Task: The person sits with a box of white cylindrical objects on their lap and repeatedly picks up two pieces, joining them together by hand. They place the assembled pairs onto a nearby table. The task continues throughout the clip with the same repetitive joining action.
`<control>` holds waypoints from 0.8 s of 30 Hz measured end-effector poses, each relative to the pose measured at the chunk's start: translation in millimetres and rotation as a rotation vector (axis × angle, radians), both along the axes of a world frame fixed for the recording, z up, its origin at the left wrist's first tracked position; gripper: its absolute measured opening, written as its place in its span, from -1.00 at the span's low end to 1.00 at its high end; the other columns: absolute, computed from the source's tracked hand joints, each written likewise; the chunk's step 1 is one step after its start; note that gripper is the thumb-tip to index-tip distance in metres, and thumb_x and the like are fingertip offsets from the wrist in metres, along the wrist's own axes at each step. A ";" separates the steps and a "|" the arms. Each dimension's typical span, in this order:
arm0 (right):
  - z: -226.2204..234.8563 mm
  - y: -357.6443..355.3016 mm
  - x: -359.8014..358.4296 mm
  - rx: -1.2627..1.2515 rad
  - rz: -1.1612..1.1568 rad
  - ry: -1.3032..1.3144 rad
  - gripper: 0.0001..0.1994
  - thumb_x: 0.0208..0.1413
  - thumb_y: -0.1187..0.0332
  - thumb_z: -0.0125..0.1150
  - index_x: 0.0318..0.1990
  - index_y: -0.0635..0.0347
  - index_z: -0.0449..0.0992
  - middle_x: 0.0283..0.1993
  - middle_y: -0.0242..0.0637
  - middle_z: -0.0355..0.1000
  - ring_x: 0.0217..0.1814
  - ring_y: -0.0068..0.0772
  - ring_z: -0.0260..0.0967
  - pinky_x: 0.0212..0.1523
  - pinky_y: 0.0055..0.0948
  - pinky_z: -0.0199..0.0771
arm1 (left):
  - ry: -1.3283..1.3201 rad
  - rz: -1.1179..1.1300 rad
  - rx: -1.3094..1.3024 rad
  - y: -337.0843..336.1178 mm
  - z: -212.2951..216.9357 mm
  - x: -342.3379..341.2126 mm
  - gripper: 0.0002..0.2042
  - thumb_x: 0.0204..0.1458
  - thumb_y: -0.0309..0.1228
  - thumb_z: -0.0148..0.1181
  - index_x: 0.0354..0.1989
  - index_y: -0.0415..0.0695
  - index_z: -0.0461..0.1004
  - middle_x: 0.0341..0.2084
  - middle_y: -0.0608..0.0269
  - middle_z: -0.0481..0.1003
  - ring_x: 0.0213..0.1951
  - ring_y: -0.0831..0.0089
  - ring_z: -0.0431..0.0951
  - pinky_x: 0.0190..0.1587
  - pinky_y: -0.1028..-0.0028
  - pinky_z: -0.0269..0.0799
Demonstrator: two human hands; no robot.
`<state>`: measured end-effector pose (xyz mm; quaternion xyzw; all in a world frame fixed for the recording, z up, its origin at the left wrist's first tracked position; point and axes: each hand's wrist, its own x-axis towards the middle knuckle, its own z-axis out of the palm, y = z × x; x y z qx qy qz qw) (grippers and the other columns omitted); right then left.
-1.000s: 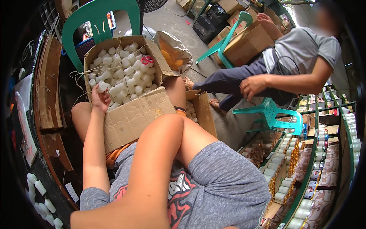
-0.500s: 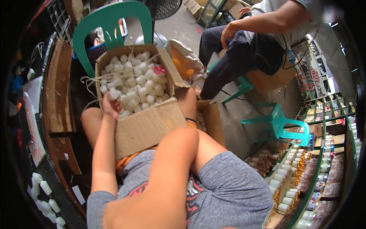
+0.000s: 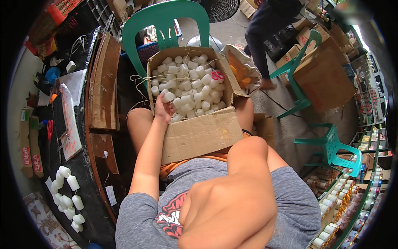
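My left hand (image 3: 164, 108) is at the near left corner of an open cardboard box (image 3: 199, 135) on my lap. Its fingers are closed round a white candle-like cylinder (image 3: 168, 97). Many similar white cylinders (image 3: 188, 85) fill the box, with thin pale strings (image 3: 143, 79) running over them and hanging past the left wall. Red-handled scissors (image 3: 217, 75) lie on the pile at the right. My right arm is bent sharply, elbow forward. Close to the camera is my right hand (image 3: 224, 207), bent at the wrist; its fingers are out of sight.
A green plastic chair (image 3: 128, 37) stands behind the box, with a fan (image 3: 219, 9) beyond. Left, a black worktop (image 3: 89, 216) carries a group of white cylinders (image 3: 66, 193). To the right are green stools (image 3: 331, 145), a large carton (image 3: 323, 76) and loaded racks (image 3: 344, 199). Another person's leg (image 3: 263, 37) is behind.
The view has swung left, so the box appears farther right. The other person has left the seat and moved away. My left hand stays at the same box corner, holding the cylinder.
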<state>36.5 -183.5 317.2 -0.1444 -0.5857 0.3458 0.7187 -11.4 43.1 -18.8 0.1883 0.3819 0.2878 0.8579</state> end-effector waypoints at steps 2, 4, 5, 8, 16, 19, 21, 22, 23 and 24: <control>-2.6 -1.8 -9.8 -0.068 -0.190 -0.128 -0.95 0.03 0.51 0.04 -0.43 0.28 0.36 -0.66 -0.27 0.25 -0.62 -0.39 0.27 -0.30 -0.58 0.36 | -0.008 -0.003 0.001 2.6 -5.5 -3.8 -0.71 -0.05 -0.02 0.01 -0.40 0.02 0.35 -0.61 0.47 0.28 -0.65 0.64 0.19 -0.64 0.62 0.06; -5.0 4.6 -12.0 -0.092 -0.229 -0.273 -0.98 0.01 0.53 0.04 -0.42 0.28 0.38 -0.68 -0.27 0.25 -0.63 -0.40 0.28 -0.25 -0.59 0.39 | 0.043 -0.002 0.002 -0.4 -5.4 -5.0 -0.69 -0.08 0.02 0.03 -0.39 0.05 0.36 -0.61 0.49 0.29 -0.64 0.63 0.20 -0.60 0.58 0.10; -4.6 16.0 -0.1 -0.008 0.017 -0.330 -0.96 0.02 0.51 0.03 -0.41 0.28 0.37 -0.65 -0.24 0.26 -0.60 -0.33 0.29 -0.29 -0.53 0.37 | 0.059 0.003 0.004 2.6 -9.4 -2.5 -0.69 -0.09 0.03 0.04 -0.39 0.06 0.36 -0.61 0.49 0.30 -0.64 0.62 0.21 -0.60 0.57 0.11; -7.1 59.0 15.8 0.292 0.772 -0.458 -0.92 0.04 0.46 0.02 -0.39 0.29 0.33 -0.57 -0.17 0.28 -0.52 -0.11 0.32 -0.41 -0.33 0.31 | 0.085 0.021 0.013 4.8 -23.4 -0.8 -0.67 -0.09 0.06 0.05 -0.41 0.06 0.36 -0.63 0.49 0.29 -0.64 0.61 0.24 -0.60 0.53 0.13; -77.3 136.6 -56.3 -0.259 0.358 -0.779 -0.89 -0.02 0.44 0.13 -0.31 0.22 0.47 -0.33 -0.20 0.41 -0.30 -0.24 0.42 -0.32 -0.39 0.43 | 0.153 -0.009 -0.026 -2.4 -9.5 6.0 -0.70 -0.06 0.01 0.03 -0.45 0.04 0.36 -0.68 0.49 0.30 -0.65 0.60 0.26 -0.57 0.55 0.17; -103.4 157.3 -91.3 -0.195 0.277 -0.766 -0.88 0.00 0.48 0.13 -0.26 0.21 0.44 -0.31 -0.23 0.40 -0.34 -0.34 0.42 -0.34 -0.45 0.44 | 0.076 -0.033 0.003 -1.4 -17.3 8.0 -0.74 -0.03 -0.03 0.02 -0.39 0.06 0.36 -0.64 0.52 0.33 -0.63 0.61 0.28 -0.55 0.53 0.19; -106.7 164.6 -120.7 -0.141 0.222 -0.796 -0.87 -0.01 0.45 0.14 -0.27 0.21 0.43 -0.32 -0.25 0.36 -0.31 -0.29 0.41 -0.32 -0.40 0.44 | 0.072 -0.012 0.004 -1.0 -18.7 4.6 -0.75 -0.03 -0.04 0.03 -0.38 0.06 0.36 -0.64 0.50 0.33 -0.62 0.60 0.27 -0.54 0.53 0.19; -107.3 172.1 -131.8 -0.075 0.200 -0.853 -0.85 -0.01 0.43 0.06 -0.27 0.23 0.43 -0.24 -0.13 0.34 -0.12 -0.10 0.34 -0.15 -0.24 0.39 | 0.072 -0.016 0.003 -2.1 -17.1 6.0 -0.75 -0.03 -0.04 0.04 -0.38 0.07 0.35 -0.64 0.49 0.32 -0.62 0.60 0.26 -0.54 0.52 0.19; -106.6 181.8 -144.3 0.018 0.102 -0.947 -0.83 -0.01 0.39 0.06 -0.24 0.20 0.42 -0.20 -0.17 0.33 -0.06 -0.14 0.31 -0.16 -0.27 0.39 | 0.100 -0.006 0.006 -3.4 -15.8 8.0 -0.69 -0.05 -0.01 0.05 -0.31 0.04 0.35 -0.59 0.42 0.31 -0.58 0.57 0.27 -0.50 0.48 0.21; -106.3 191.0 -161.3 0.115 0.022 -1.027 -0.81 0.00 0.36 0.07 -0.21 0.17 0.41 -0.16 -0.20 0.31 -0.01 -0.18 0.29 -0.17 -0.31 0.39 | 0.138 0.022 0.003 -5.1 -18.8 3.2 -0.63 -0.07 0.02 0.07 -0.23 0.02 0.35 -0.53 0.36 0.31 -0.53 0.53 0.27 -0.46 0.44 0.23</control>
